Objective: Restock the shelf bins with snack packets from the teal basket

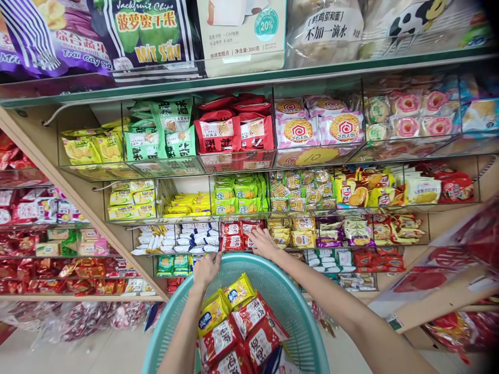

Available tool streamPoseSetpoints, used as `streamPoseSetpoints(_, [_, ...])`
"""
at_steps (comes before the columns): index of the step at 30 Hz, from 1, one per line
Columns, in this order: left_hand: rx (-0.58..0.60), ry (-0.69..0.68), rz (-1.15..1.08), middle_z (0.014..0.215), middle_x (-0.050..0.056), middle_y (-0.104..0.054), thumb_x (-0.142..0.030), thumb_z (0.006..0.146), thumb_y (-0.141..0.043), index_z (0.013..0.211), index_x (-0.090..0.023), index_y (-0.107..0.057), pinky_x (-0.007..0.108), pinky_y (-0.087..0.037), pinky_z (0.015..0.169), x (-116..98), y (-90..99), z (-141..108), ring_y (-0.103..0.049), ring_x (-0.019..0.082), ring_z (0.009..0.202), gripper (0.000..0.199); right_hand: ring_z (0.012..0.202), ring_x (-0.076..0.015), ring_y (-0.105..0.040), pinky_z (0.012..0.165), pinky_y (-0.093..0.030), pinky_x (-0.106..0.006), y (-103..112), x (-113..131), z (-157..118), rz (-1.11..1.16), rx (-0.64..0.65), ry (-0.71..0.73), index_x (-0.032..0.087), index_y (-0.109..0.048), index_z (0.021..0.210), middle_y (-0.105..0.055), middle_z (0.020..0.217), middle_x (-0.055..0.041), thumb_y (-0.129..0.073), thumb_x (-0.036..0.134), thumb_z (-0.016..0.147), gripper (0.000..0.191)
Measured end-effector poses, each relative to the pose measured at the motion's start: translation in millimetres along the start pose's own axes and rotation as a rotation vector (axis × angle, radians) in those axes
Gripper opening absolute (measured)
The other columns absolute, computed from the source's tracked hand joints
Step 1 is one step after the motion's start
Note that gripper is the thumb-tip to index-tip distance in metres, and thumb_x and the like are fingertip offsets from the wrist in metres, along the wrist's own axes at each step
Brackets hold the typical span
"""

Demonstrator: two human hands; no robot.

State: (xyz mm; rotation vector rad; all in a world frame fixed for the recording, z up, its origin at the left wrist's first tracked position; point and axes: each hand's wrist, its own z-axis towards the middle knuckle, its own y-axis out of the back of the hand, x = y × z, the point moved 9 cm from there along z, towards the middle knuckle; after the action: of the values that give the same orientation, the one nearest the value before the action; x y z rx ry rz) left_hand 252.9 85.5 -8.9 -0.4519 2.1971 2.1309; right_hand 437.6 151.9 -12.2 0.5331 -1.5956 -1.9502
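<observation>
My left hand (206,269) is closed, its fingers curled where the far rim of a teal plastic basket (314,332) meets the shelf front; I cannot tell which edge they grip. My right hand (263,243) reaches over the rim into a shelf compartment. Its fingers are apart and touch the red snack packets (233,242) there. Inside the basket lie similar red snack packets (219,340) and two yellow snack packets (239,291). A dark blue and white packet (279,362) shows partly at the bottom of the picture.
White and blue packets (197,235) fill the compartment to the left, and yellow biscuit packets (304,232) the one to the right. Clear dividers separate the bins. Above are green packets (246,193) and a glass shelf edge (234,79). A wooden side panel (83,189) slants at the left.
</observation>
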Motion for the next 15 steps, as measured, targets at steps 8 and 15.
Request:
streamPoseSetpoints(8, [0.002, 0.005, -0.011, 0.091, 0.013, -0.071, -0.053, 0.092, -0.023, 0.096, -0.022, -0.069, 0.033, -0.044, 0.074, -2.2, -1.4, 2.2, -0.066, 0.029, 0.090, 0.056, 0.108, -0.0263, -0.042, 0.088, -0.029, -0.038, 7.0, -6.4, -1.7, 0.131, 0.015, -0.055, 0.017, -0.033, 0.139, -0.053, 0.123, -0.0136, -0.060, 0.020, 0.074, 0.071])
streamPoseSetpoints(15, [0.039, -0.037, -0.008, 0.093, 0.013, -0.071, -0.050, 0.093, -0.023, 0.094, -0.019, -0.070, 0.033, -0.045, 0.074, -14.1, -12.8, 10.4, -0.066, 0.027, 0.089, 0.056, 0.107, -0.0279, -0.042, 0.086, -0.029, -0.038, 11.7, -17.5, -0.7, 0.210, -0.013, -0.160, 0.017, -0.028, 0.141, -0.052, 0.128, -0.0143, -0.060, 0.029, 0.074, 0.075])
